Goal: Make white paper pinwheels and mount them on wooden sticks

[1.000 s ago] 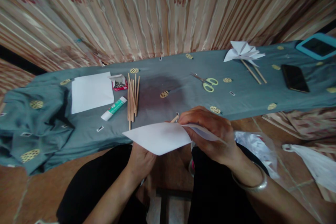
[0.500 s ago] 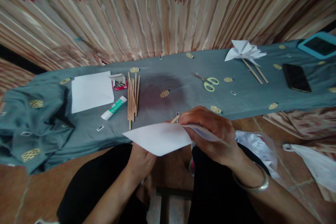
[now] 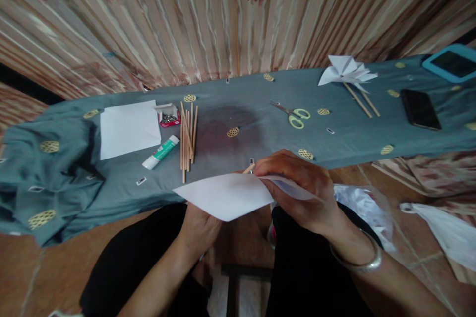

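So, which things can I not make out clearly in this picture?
In the head view:
Left hand: fingers hidden behind the white paper.
Wooden stick by the right hand: partly hidden by the paper.
Metal pieces in the red box: too small to count.
Blue-framed device: cut off by the right edge.

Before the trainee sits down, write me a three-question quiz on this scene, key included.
1. True or false: the green-handled scissors lie between the pile of wooden sticks and the paper pinwheels.
2. The red-and-white box holds: (A) crayons; (B) small metal pieces; (C) rubber bands.
3. Fill in: the hand that wears a silvery bangle at its wrist and grips the curved white paper is the ____ one.
Key: 1 true; 2 B; 3 right.
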A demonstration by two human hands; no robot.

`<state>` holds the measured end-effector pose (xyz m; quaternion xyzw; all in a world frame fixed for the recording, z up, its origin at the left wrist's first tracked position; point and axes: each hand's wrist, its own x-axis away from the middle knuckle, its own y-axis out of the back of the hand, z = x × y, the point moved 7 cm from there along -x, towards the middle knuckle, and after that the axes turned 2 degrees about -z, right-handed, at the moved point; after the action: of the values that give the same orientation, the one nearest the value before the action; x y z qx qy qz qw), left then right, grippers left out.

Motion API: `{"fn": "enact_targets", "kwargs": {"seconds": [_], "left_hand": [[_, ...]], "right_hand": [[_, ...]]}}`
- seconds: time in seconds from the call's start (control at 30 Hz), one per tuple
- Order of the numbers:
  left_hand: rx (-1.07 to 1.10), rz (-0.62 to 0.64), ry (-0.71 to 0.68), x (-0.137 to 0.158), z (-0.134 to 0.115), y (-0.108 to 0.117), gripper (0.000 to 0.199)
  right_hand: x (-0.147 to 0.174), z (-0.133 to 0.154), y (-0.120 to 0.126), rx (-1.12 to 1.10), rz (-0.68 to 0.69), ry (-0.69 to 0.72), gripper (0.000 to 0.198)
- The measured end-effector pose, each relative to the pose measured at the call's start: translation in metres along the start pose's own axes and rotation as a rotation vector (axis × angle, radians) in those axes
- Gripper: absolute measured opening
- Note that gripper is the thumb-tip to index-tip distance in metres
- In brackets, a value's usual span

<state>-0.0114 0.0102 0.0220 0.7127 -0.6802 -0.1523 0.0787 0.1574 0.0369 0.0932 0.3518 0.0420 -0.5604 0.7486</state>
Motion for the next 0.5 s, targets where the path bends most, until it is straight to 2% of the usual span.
{"fn": "enact_targets", "kwargs": {"seconds": [0.13,0.27,0.37,0.5], "left_hand": [[-0.065,0.068,-0.059,-0.002,-0.010,-0.002,0.025],[-0.054,0.084,-0.060,-0.007,-0.020,-0.003,0.031],[0.020,0.080,-0.008,-0.009,-0.018,-0.007,0.031],[0.156,0.058,0.135,-0.003,0.005,-0.017,0.030]], "right_hand": [[0.002,-0.012,-0.002,-0.221,-0.050,-0.175,0.008],[0.006,-0.037,-0.009,-0.459,-0.129,-0.398,0.019],[0.009,-0.056,-0.019,-0.523,-0.139,-0.534,0.021],[0.018,-0.078,-0.036,-0.621,-0.122,-0.726,0.032]]}}
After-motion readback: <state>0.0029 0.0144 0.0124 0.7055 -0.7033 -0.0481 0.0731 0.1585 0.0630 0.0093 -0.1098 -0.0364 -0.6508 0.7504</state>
